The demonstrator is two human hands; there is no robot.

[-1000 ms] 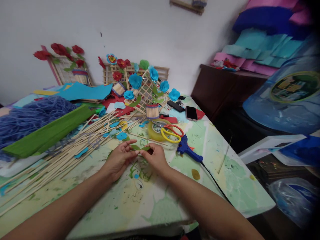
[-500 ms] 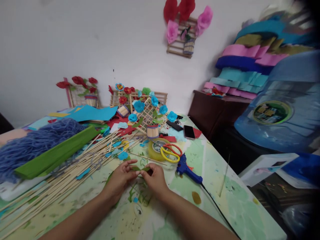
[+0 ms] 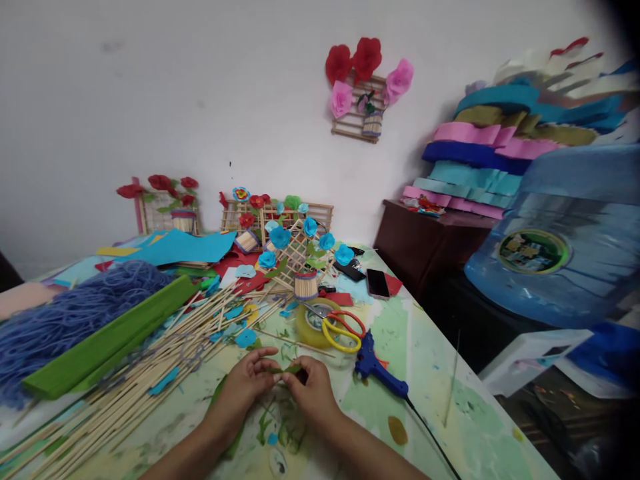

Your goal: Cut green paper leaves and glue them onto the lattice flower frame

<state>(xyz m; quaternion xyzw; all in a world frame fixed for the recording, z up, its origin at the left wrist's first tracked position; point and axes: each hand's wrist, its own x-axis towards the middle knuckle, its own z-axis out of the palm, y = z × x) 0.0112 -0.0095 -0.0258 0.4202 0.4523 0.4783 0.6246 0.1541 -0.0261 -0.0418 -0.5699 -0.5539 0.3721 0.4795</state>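
Observation:
Between my two hands is a small piece of green paper (image 3: 293, 369), narrow at its middle like a leaf. My left hand (image 3: 246, 388) pinches its left end with thumb and forefinger, the other fingers loosely curled. On the other side my right hand (image 3: 314, 395) grips it between thumb and fingertips, close to the left thumb. Green paper scraps (image 3: 289, 433) lie on the table under the hands. Just beyond them are a roll of yellowish tape (image 3: 306, 327), scissors (image 3: 345, 332) with red and yellow handles, and a blue glue gun (image 3: 375, 370).
Thin wooden sticks (image 3: 145, 357), blue yarn (image 3: 95, 313) and a folded green paper strip (image 3: 110, 340) cover the left side. A stick lattice with blue paper flowers (image 3: 305, 243) stands behind. A phone (image 3: 377, 283) lies near the right edge; a large water bottle (image 3: 555, 233) stands beyond.
The whole view has shifted, so the table and wall decorations sit lower in the picture. My hands still hold the green paper in nearly the same pose.

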